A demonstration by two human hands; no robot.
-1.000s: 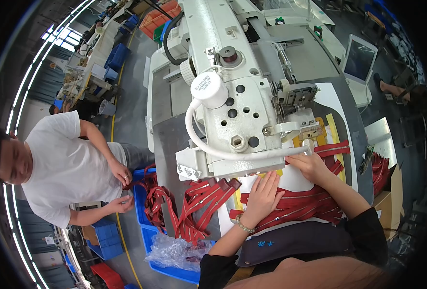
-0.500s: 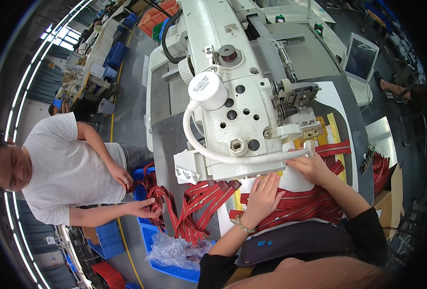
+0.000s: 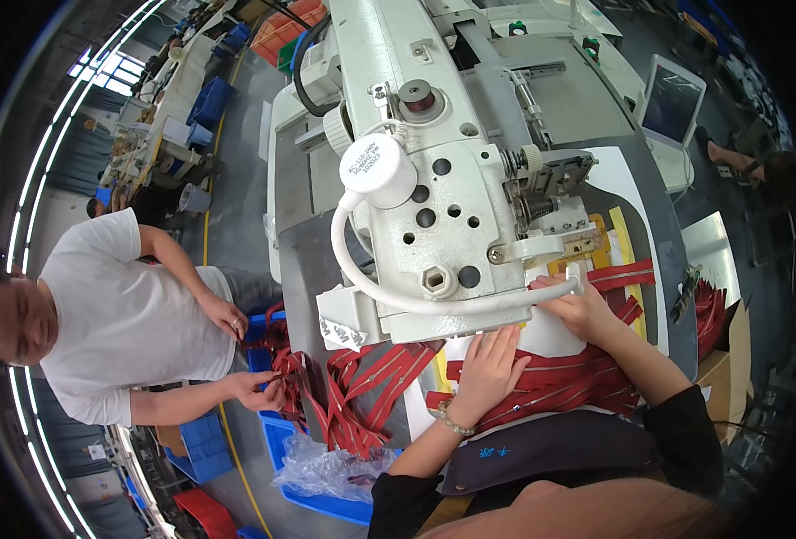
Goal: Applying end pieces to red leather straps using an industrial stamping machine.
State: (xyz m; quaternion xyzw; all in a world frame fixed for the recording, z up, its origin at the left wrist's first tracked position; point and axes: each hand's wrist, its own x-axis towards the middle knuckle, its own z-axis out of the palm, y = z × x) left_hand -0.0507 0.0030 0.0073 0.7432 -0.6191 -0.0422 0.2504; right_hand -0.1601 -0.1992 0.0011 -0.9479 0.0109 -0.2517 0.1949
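Note:
A white industrial sewing machine (image 3: 434, 242) fills the middle, its head over the work surface. My left hand (image 3: 489, 366) lies flat at the front lower edge of the head, fingers stretched forward; the fingertips are partly hidden under it. My right hand (image 3: 582, 310) reaches in from the right side, fingers bent together below the white tube (image 3: 470, 304); what they pinch, if anything, is hidden. Red zippers (image 3: 541, 391) with metal teeth lie in a pile in front of my hands. One red zipper strip (image 3: 622, 276) runs out to the right of my right hand.
At left, a person in a white shirt (image 3: 160, 314) handles red zippers (image 3: 303, 386) above a blue bin (image 3: 281, 440) with clear plastic film (image 3: 330, 467). More red zippers (image 3: 380, 382) cross the table's left side. At right stand a screen (image 3: 673, 103) and a cardboard box (image 3: 730, 368).
The other person's lower hand has drawn slightly left from the red zippers. The machine appears shifted slightly left in view. My hands stay in nearly the same place.

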